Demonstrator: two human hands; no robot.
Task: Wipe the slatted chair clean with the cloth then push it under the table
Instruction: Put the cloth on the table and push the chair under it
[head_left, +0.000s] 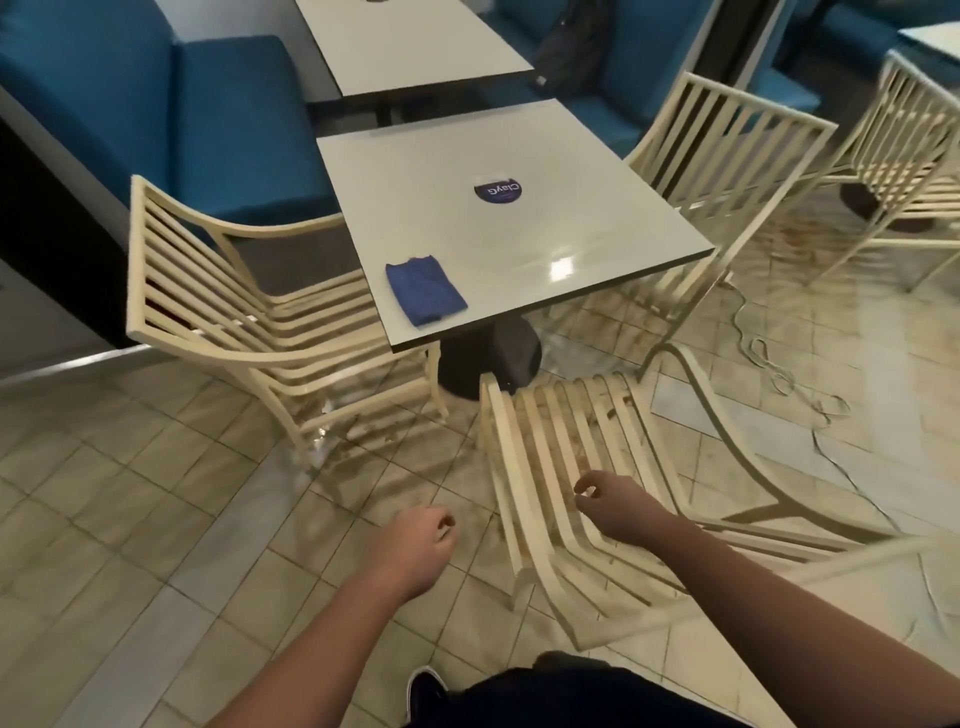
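Note:
A cream slatted chair stands right in front of me, pulled out from the white square table, its seat slats streaked with brown grime. A folded blue cloth lies on the table's near left corner. My right hand hovers over the chair's seat, fingers loosely curled and holding nothing. My left hand hangs over the floor tiles left of the chair, fingers curled in and empty. Neither hand touches the chair or the cloth.
A second slatted chair stands at the table's left side and a third at its right. Blue benches line the back. A cable trails on the stained tile floor to the right. The table has a black pedestal base.

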